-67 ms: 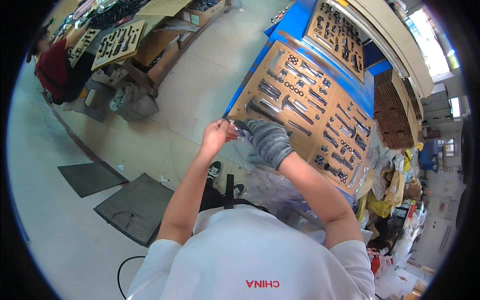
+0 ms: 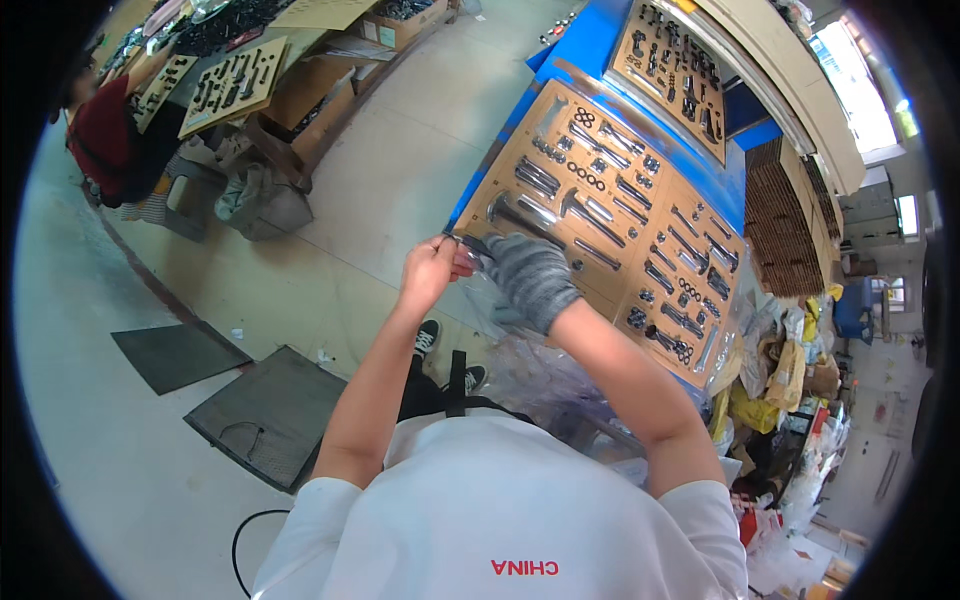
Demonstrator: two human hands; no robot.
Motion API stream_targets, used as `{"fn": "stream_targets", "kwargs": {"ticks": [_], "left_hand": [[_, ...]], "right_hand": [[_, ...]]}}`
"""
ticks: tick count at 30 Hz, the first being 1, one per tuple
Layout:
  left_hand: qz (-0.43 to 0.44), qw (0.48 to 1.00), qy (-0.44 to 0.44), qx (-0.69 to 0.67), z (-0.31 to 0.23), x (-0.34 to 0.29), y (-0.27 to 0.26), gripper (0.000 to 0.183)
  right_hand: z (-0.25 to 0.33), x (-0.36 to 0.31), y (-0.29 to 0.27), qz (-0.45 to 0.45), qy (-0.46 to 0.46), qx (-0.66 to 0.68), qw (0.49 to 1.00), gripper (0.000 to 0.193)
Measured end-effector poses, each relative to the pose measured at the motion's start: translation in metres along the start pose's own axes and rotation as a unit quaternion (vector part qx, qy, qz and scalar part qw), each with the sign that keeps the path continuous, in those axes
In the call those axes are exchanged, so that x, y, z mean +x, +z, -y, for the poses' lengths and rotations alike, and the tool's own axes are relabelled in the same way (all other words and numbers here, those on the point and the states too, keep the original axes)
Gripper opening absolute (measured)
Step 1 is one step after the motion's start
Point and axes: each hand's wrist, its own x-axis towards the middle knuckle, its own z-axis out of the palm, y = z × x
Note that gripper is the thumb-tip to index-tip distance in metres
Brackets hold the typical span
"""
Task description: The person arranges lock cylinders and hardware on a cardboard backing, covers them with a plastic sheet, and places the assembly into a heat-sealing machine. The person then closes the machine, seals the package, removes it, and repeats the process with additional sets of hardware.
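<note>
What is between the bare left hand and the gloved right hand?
The head view shows a small dark piece there, its exact kind unclear.

The gloved right hand (image 2: 530, 280) and the bare left hand (image 2: 430, 272) cover most of the small dark piece (image 2: 474, 244) between them, so its kind cannot be told, and the glove hides part of the tool board (image 2: 603, 284) beyond. A co-worker (image 2: 104, 130) is blurred near the dark upper-left rim. Parts on the far board (image 2: 665, 106) are too small to name, and the white shirt (image 2: 460, 500) is cut off below.
</note>
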Motion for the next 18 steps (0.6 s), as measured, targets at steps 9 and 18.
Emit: {"fn": "stream_targets", "kwargs": {"ticks": [9, 18], "left_hand": [[0.048, 0.958, 0.270, 0.087, -0.046, -0.097, 0.017, 0.028], [0.316, 0.946, 0.070, -0.005, -0.070, -0.123, 0.007, 0.030]], "right_hand": [[-0.078, -0.125, -0.030, 0.189, 0.176, -0.075, 0.963, 0.030], [-0.225, -0.360, -0.001, 0.283, 0.289, -0.154, 0.902, 0.025]]}}
